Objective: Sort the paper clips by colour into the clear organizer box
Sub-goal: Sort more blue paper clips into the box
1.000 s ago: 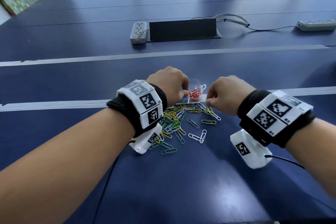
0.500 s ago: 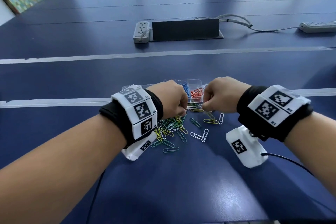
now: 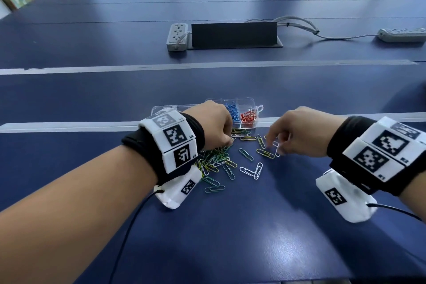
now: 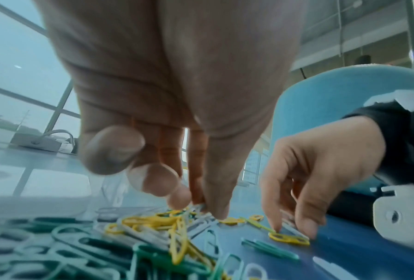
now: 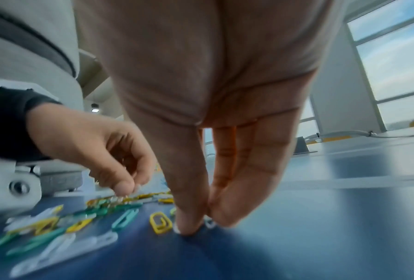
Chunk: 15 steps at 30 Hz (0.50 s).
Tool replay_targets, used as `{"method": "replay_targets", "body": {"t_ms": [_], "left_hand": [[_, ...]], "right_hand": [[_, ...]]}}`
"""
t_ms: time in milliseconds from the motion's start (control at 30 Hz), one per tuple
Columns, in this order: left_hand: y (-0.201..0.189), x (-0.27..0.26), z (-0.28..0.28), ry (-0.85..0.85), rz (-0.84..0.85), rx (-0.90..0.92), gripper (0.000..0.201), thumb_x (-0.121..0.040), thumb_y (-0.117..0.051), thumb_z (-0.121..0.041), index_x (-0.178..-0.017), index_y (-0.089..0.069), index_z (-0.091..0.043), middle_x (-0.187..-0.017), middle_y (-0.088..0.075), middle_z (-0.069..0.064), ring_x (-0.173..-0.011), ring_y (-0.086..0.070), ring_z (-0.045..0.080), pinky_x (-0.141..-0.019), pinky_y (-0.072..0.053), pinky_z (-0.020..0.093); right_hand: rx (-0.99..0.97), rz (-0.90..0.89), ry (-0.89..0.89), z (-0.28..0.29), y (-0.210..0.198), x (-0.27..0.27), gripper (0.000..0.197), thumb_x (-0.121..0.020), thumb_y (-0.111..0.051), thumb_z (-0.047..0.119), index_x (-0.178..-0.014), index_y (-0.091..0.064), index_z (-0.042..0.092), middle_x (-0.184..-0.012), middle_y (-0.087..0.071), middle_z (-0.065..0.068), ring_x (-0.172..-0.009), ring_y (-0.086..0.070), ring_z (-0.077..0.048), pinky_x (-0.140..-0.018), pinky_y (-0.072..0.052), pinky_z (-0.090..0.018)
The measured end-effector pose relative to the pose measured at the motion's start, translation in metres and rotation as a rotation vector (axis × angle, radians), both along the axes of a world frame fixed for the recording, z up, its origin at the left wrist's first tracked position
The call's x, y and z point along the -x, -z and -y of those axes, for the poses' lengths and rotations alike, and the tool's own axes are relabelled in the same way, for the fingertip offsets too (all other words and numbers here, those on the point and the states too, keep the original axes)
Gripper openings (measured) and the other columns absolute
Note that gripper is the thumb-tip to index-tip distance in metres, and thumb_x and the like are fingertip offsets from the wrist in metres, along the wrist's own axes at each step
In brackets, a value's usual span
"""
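Our right hand (image 3: 299, 131) pinches a white paper clip (image 3: 276, 148) between thumb and forefinger, its tip still down at the table (image 3: 230, 226). In the right wrist view the two fingertips (image 5: 189, 225) meet at the surface, with only a sliver of the white clip showing between them and a yellow clip (image 5: 160, 222) lying just to their left. Our left hand (image 3: 212, 125) has its fingers curled, thumb and forefinger closed on a pale clip at the far edge of the pile of clips (image 3: 216, 163); in the left wrist view that clip is blurred, so we cannot tell its colour for sure.

The pile, a mix of green, yellow and white, lies under and near the left wrist. More loose clips are scattered between the two hands, and two white ones (image 3: 252, 170) touch each other nearer to us. Just beyond the hands sits the clear box (image 3: 244, 102), with blue clips (image 3: 232, 110) in one compartment and red clips (image 3: 248, 116) in the one to its right. Far across the table are two power strips (image 3: 177, 37) and a black cable hatch (image 3: 234, 34).
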State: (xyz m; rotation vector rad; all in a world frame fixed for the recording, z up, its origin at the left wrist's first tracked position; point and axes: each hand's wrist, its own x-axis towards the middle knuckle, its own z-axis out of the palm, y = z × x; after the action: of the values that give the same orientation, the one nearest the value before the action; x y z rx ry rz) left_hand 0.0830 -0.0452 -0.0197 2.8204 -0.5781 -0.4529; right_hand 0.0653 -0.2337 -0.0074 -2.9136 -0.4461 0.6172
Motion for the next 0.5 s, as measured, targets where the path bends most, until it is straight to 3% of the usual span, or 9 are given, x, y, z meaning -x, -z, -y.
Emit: {"method": "replay_targets", "body": {"t_ms": [100,200,300,400,500], "left_hand": [[-0.004,0.001,-0.005,-0.041,-0.008,0.103,0.011,-0.079,-0.070,-0.031,-0.077,-0.070,-0.020,-0.061,-0.056,-0.015,-0.063,-0.054,0.005,-0.068,-0.047,0.024],[-0.008,0.003,-0.012,-0.081,-0.003,0.156,0.007,-0.081,-0.068,-0.026,-0.085,-0.071,-0.020,-0.062,-0.058,-0.014,-0.060,-0.053,-0.001,-0.072,-0.051,0.025],[-0.011,0.007,-0.019,-0.097,-0.016,0.143,0.015,-0.087,-0.061,-0.023,-0.100,-0.067,-0.025,-0.069,-0.057,-0.015,-0.064,-0.053,0.001,-0.067,-0.042,0.018],[-0.011,0.013,-0.026,-0.120,-0.016,0.113,0.020,-0.087,-0.052,-0.018,-0.095,-0.067,-0.027,-0.068,-0.055,-0.014,-0.061,-0.051,-0.002,-0.053,-0.034,0.007],[-0.010,0.019,-0.029,-0.109,-0.037,0.111,0.018,-0.082,-0.053,-0.014,-0.087,-0.069,-0.021,-0.063,-0.054,-0.012,-0.058,-0.049,-0.002,-0.056,-0.036,0.007]], "right_hand": [[0.016,0.011,-0.030,-0.002,0.005,0.001,0.019,-0.076,-0.070,0.017,-0.089,-0.071,0.031,-0.070,-0.061,0.010,-0.075,-0.056,-0.012,-0.072,-0.046,-0.021],[0.040,0.037,-0.036,-0.001,0.005,0.000,0.012,-0.076,-0.071,0.023,-0.072,-0.063,0.031,-0.060,-0.054,0.013,-0.065,-0.051,-0.008,-0.064,-0.044,-0.021],[0.065,0.024,-0.042,0.003,0.005,0.000,0.009,-0.080,-0.068,0.027,-0.073,-0.065,0.025,-0.057,-0.056,0.011,-0.061,-0.049,-0.005,-0.072,-0.051,-0.028],[0.054,0.011,-0.037,0.003,0.005,0.002,0.007,-0.083,-0.065,0.026,-0.077,-0.065,0.022,-0.069,-0.066,0.005,-0.066,-0.051,-0.007,-0.078,-0.051,-0.030],[-0.008,0.026,-0.033,-0.002,0.003,0.005,0.006,-0.083,-0.066,0.024,-0.078,-0.066,0.021,-0.072,-0.068,0.005,-0.072,-0.055,-0.011,-0.080,-0.051,-0.032]]}}
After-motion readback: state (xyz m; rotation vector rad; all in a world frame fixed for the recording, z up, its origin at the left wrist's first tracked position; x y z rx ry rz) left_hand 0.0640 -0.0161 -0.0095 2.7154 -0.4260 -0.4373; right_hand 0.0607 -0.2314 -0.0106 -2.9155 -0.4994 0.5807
